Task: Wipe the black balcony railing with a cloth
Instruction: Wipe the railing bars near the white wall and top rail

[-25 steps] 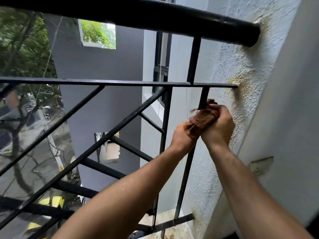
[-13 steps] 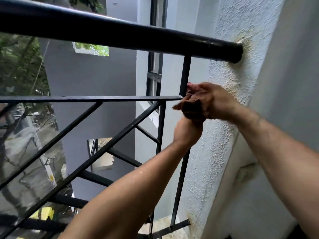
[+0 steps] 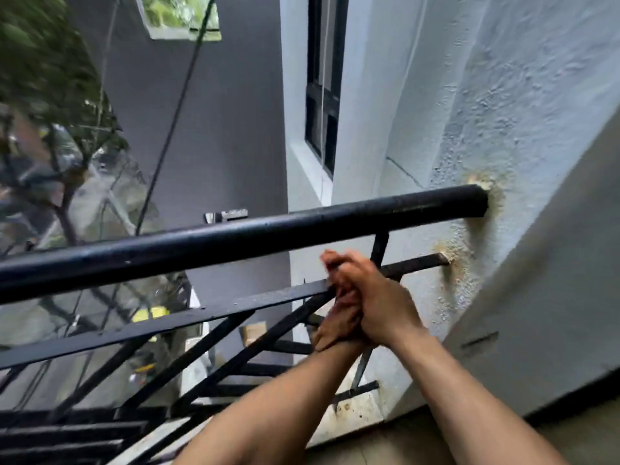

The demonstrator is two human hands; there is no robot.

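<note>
Far left of the hands, blurred trees (image 3: pixel 40 62) hang over a street well below. Nearer the hands stands a grey building wall (image 3: pixel 218 129), then a dark-framed window (image 3: pixel 323 78) set in pale plaster.

The black balcony railing (image 3: pixel 235 236) crosses in front, its round top rail above the hands and a flat bar (image 3: pixel 167 317) running into them, with diagonal struts below.

The left hand (image 3: pixel 330 333) lies under the right, its fingers covered, so its grip cannot be told. The right hand (image 3: pixel 382 303) curls over it, clutching a brownish cloth (image 3: pixel 347 305) against the flat bar, beside an upright bar (image 3: pixel 379 246).

Right of the hands rises a rough white wall (image 3: pixel 520 129), with rust stains (image 3: pixel 486 189) where the rails enter it. Below the hands lies a stained concrete ledge (image 3: pixel 355 411).
</note>
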